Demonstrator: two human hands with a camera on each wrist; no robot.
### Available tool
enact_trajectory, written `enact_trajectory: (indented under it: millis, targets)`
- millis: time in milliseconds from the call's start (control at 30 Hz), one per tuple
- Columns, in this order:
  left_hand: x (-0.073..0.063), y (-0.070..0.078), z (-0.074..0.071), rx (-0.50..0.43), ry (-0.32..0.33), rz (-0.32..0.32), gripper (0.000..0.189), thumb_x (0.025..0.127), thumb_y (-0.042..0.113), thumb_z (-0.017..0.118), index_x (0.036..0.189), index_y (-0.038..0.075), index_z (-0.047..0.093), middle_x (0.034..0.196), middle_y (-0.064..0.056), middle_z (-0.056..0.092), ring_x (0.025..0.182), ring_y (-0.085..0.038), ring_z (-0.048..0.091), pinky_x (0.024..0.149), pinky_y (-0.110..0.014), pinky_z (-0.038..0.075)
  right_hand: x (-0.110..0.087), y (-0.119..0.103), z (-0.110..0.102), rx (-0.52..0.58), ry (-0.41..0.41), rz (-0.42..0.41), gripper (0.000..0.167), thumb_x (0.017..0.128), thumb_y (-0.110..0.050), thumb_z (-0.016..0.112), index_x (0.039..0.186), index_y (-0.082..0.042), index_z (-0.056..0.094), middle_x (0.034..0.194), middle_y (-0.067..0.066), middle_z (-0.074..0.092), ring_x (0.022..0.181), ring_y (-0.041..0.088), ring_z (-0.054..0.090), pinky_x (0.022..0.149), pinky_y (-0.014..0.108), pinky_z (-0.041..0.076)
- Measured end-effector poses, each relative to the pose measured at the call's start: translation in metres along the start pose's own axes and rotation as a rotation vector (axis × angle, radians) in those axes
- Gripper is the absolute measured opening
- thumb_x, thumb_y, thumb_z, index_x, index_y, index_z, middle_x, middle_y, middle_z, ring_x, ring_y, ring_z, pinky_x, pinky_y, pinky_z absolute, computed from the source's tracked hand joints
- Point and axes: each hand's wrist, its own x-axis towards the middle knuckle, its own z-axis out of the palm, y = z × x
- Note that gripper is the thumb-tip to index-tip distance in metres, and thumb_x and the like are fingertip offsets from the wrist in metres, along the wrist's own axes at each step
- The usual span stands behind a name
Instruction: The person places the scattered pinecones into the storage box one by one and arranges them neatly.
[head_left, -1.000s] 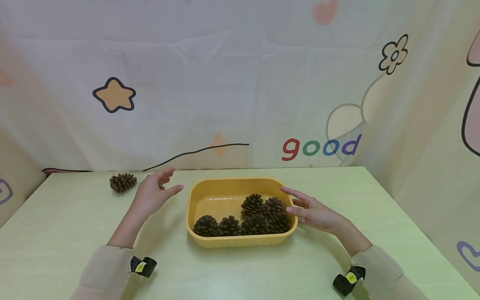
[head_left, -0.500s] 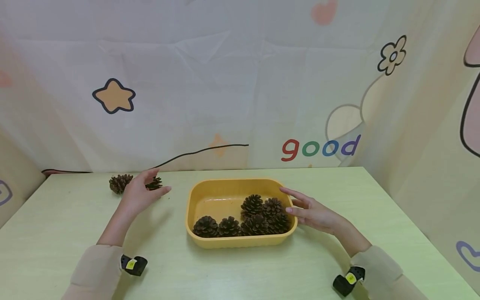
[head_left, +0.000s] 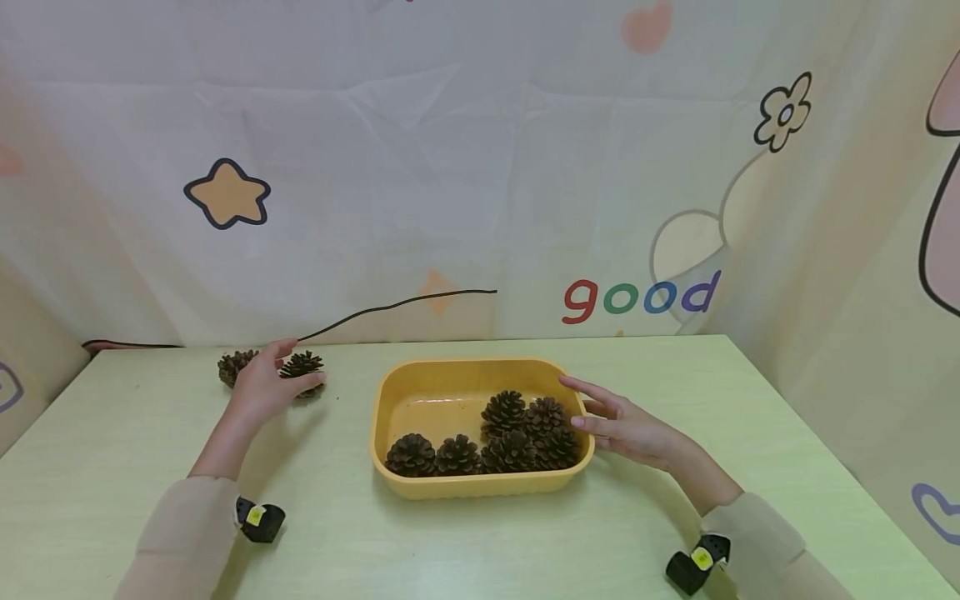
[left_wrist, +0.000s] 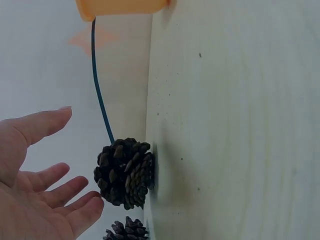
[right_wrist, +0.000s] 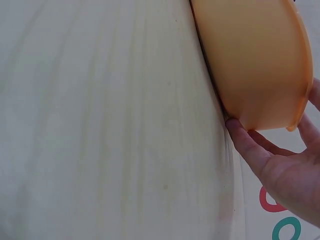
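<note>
My left hand [head_left: 262, 385] is at the back left of the table, fingers spread and thumb apart. A brown pinecone [head_left: 302, 367] lies by its thumb and fingers. In the left wrist view the same pinecone [left_wrist: 125, 172] sits just beyond the fingertips, and the palm holds nothing. A second pinecone [head_left: 234, 367] is partly hidden behind this hand. My right hand [head_left: 630, 429] holds the right end of a yellow plastic tub [head_left: 480, 485], thumb and index finger over the rim. In the right wrist view other fingers [right_wrist: 250, 147] lie against the tub's outer wall, low near its base.
Inside the tub, several pinecones [head_left: 510, 450] lie along the front and right side, with bare floor at the back left. The pale wooden table [head_left: 420, 550] ends at a printed cloth backdrop [head_left: 360, 208]. Small dark specks dot the tabletop.
My left hand has moved left and slightly down to the nearer pinecone, which shows more fully now, while the farther one is more covered. The right hand and the tub have stayed put.
</note>
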Motion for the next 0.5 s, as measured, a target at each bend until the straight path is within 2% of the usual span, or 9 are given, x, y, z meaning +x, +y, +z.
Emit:
enact_trajectory:
  millis: [133,333,500]
  targets:
    - [0.004,-0.003,0.0,0.024,-0.01,-0.009,0.082,0.083,0.034,0.065,0.142,-0.003,0.02,0.143,-0.027,0.025,0.127,-0.045,0.025,0.099,-0.058,0.029,0.0,0.0,0.0,-0.006,0.004,0.002,0.071,0.092,-0.023,0.055,0.147,-0.014,0.013,0.146,0.03,0.009,0.123,0.038,0.036,0.094,0.038,0.044]
    - [0.012,-0.008,0.002,0.092,-0.026,-0.019,0.08,0.085,0.032,0.063,0.141,-0.006,0.02,0.14,-0.03,0.026,0.125,-0.049,0.026,0.099,-0.06,0.028,0.001,0.0,0.0,-0.005,-0.005,-0.005,0.07,0.092,-0.023,0.055,0.147,-0.014,0.012,0.145,0.03,0.009,0.12,0.034,0.04,0.093,0.035,0.045]
    - [0.017,-0.01,0.003,0.123,-0.052,-0.053,0.08,0.086,0.032,0.061,0.14,-0.008,0.019,0.14,-0.033,0.025,0.124,-0.052,0.025,0.099,-0.06,0.028,0.0,0.0,0.0,-0.009,-0.005,-0.006,0.07,0.092,-0.023,0.054,0.147,-0.014,0.012,0.145,0.03,0.01,0.119,0.034,0.04,0.093,0.035,0.045]
